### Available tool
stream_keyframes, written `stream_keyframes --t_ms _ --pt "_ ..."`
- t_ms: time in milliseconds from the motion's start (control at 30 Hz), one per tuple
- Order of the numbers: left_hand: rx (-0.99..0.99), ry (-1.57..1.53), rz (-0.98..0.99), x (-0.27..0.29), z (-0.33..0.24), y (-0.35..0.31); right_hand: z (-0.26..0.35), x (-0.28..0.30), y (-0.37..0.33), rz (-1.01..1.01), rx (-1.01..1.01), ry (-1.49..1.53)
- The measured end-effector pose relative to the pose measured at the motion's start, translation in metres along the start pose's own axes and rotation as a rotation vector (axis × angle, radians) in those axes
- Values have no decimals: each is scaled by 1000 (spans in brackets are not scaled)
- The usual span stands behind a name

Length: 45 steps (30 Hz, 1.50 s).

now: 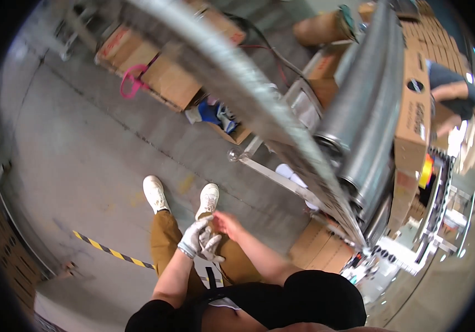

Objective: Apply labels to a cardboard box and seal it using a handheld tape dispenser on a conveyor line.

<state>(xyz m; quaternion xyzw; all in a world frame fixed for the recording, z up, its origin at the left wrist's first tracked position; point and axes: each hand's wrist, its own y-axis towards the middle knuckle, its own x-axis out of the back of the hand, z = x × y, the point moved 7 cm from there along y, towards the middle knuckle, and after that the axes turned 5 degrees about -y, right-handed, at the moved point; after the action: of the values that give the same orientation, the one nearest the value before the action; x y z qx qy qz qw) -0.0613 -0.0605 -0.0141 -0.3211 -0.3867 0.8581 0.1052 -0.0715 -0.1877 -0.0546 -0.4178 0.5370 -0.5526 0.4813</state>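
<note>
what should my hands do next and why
Probably bring the right hand to what looks like a second glove and slip it in: the right hand is bare, the left hand is gloved, and that glove hangs close by both, though blur hides exactly how it is held.

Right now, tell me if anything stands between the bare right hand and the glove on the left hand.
Nothing visible does. The right hand is close beside the white glove; whether they touch is unclear.
</note>
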Motion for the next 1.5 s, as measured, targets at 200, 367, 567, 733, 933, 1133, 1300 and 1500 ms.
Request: stream_keyframes --t_ms 200,367,567,733,933,1133,1300,1500 --pt "-96 412 18 -15 16 -44 -55 9 -106 92 -109 15" --pt "51 654 -18 -104 33 -99 -61 0 -167 73 38 155" --pt "163 877 -119 -196 122 -149 -59 20 -237 -92 372 305" --pt "333 1091 -130 -226 181 -131 -101 87 -253 -234 542 340" --pt "453 1413 0 -269 321 -105 -211 202 -277 -450 379 445" --pt "593 1550 18 -292 461 -70 -325 285 -309 -605 263 584" --pt "644 1676 96 -292 547 -45 -390 319 -369 -948 265 557" --pt "806 1733 116 -289 629 -7 -419 335 -415 -893 238 572"
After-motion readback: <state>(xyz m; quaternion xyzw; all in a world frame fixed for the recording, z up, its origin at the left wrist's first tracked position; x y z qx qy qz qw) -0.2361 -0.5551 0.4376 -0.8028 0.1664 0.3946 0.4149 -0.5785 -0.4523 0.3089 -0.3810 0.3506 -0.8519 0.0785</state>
